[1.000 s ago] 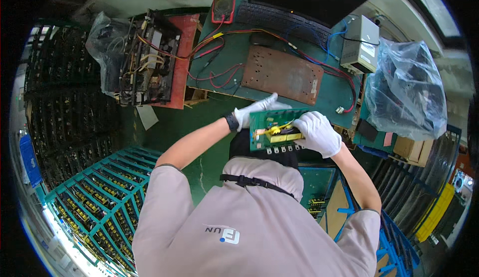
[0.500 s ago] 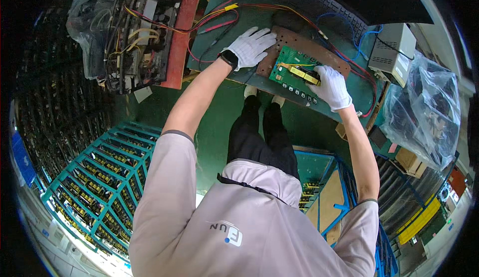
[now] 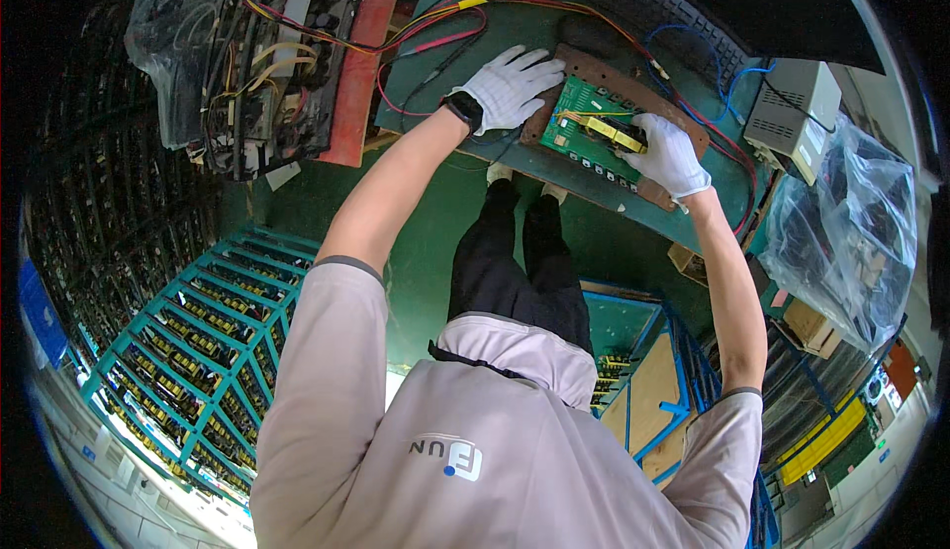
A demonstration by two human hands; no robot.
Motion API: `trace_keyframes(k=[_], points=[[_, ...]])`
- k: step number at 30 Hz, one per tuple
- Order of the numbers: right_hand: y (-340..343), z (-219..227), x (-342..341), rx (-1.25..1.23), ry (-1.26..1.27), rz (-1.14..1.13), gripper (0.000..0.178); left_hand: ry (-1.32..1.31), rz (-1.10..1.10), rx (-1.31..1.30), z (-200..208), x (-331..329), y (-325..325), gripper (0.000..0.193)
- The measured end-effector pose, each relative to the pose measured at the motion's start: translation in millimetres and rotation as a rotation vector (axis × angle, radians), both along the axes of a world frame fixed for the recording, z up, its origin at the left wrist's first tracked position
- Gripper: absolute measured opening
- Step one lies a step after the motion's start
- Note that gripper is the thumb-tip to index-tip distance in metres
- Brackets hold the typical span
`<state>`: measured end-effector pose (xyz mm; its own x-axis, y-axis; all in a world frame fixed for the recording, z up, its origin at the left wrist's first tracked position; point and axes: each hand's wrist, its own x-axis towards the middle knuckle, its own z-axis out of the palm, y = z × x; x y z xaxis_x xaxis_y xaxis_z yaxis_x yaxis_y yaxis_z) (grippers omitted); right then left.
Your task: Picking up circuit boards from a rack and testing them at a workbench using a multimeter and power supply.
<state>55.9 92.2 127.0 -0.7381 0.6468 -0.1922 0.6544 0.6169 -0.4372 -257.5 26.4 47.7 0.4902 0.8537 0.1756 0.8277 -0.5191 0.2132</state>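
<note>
My left hand (image 3: 510,89), in a white knit glove, lies flat on the green bench with its fingers spread. Its fingertips reach the left end of a brown perforated board (image 3: 586,66). Lying on this board is a green circuit board (image 3: 560,134) with a yellow-wrapped component (image 3: 616,135), thin wires and a row of small parts along its near edge. At the circuit board's right end, my gloved right hand (image 3: 669,156) has its fingers closed around the edge by the yellow component. That hand hides the board's right corner.
Bundled red, black and yellow cables (image 3: 554,2) cross the bench behind the boards. A dark keyboard (image 3: 683,25) lies at the back, with a grey metal box (image 3: 792,114) at right. Wired equipment (image 3: 282,64) stands at far left, and a green rack (image 3: 198,346) at lower left.
The whole view has shifted slightly. Both hands and the circuit board keep nearly the same places relative to each other, with the right hand still at the board's right end.
</note>
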Motion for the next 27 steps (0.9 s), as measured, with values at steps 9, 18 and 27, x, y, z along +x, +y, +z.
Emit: trace_keyframes(k=[9, 18, 27], points=[[5.7, -12.1, -2.4, -0.025, -0.093, 0.030, 0.045, 0.019, 0.006, -0.035, -2.4, 1.2, 1.2, 0.055], [-5.9, -26.9, 11.0, -0.024, -0.002, -0.040, 0.056, 0.065, 0.005, -0.100, -0.3, -5.6, 5.2, 0.060], [-19.0, -19.1, 19.8, -0.054, -0.035, -0.110, 0.060, 0.141, 0.034, -0.124, 5.2, 7.4, 6.8, 0.060]])
